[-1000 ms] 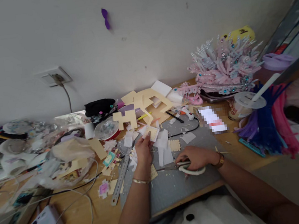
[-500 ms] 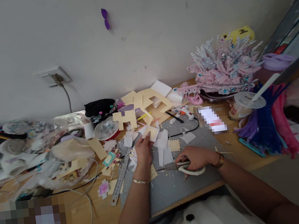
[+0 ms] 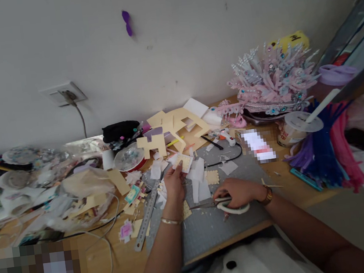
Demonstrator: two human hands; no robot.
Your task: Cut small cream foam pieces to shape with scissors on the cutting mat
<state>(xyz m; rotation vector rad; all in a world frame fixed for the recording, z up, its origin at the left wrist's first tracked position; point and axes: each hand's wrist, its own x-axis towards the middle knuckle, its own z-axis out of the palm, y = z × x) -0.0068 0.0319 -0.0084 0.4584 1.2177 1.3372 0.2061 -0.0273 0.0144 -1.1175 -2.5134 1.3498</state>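
From the head camera, a person's left hand [image 3: 174, 184] pinches a small white-edged cream card piece [image 3: 182, 162] between thumb and fingers, held over the far left part of a gray cutting mat [image 3: 207, 237]. The right hand [image 3: 237, 190] — palm down, fingers bent — grasps white-handled scissors [image 3: 239, 211] near the mat's front, their blades pointing toward the left wrist.

The left fingers behind the card are hidden, the right hand covers part of the scissors' handles, and how far the blades are parted is hard to make out. The left wrist partly covers a cream scrap [image 3: 186, 210] by the blade tips. Pixelated blocks mask a patch at lower left and another beyond the right hand.

The left forearm, wearing a bracelet [image 3: 170, 220], reaches up from the bottom edge; the right, with a brown wristband [image 3: 269, 195], angles in from lower right — both cut off by the frame.
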